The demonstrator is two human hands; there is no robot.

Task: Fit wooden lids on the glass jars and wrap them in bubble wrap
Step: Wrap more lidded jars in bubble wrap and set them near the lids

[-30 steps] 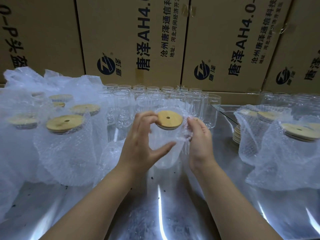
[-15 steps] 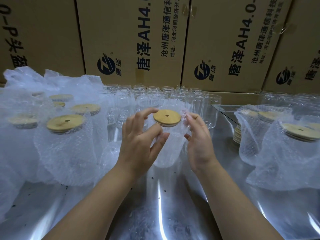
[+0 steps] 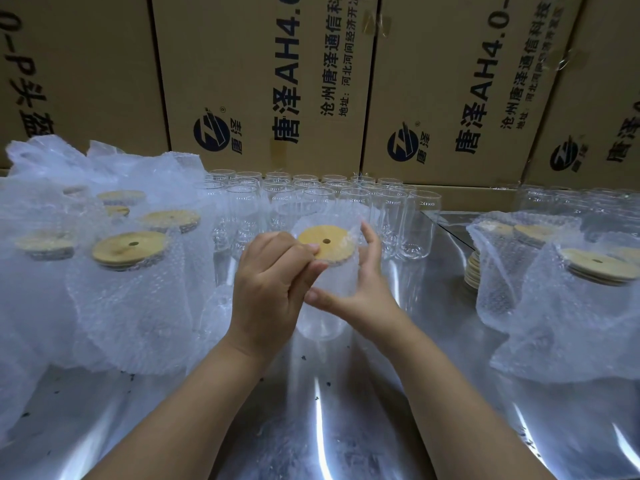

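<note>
One jar (image 3: 322, 323) was between my hands, sleeved in bubble wrap (image 3: 334, 213), its wooden lid (image 3: 325, 244) on the mouth. It was over the middle of the tabletop (image 3: 311, 427), just in front of the rows of bare jars (image 3: 419, 223). I could not tell whether its base touched the metal.

The worst risk, as I judged it, was the lid. I was pinching it at one edge only, and a pull there could tip it out of the mouth instead of seating it. The wrap was slick too. If my hold was on plastic more than on glass, the jar could slide down inside the sleeve and drop. A careless push forward could also knock the bare jars behind into each other.

My left hand (image 3: 273, 289) was curled, with the thumb and the fingers (image 3: 298, 251) clamped together on the near-left rim of the lid and the wrap beside it. My right hand (image 3: 367, 296) was wrapped round the jar's right side. Its thumb lay across the front, and its forefinger pointed up past the lid's far edge. Both forearms came in low from the near edge.

Finished wrapped jars (image 3: 128, 251) stood to the left, more to the right, beside a stack of lids (image 3: 471, 271).
</note>
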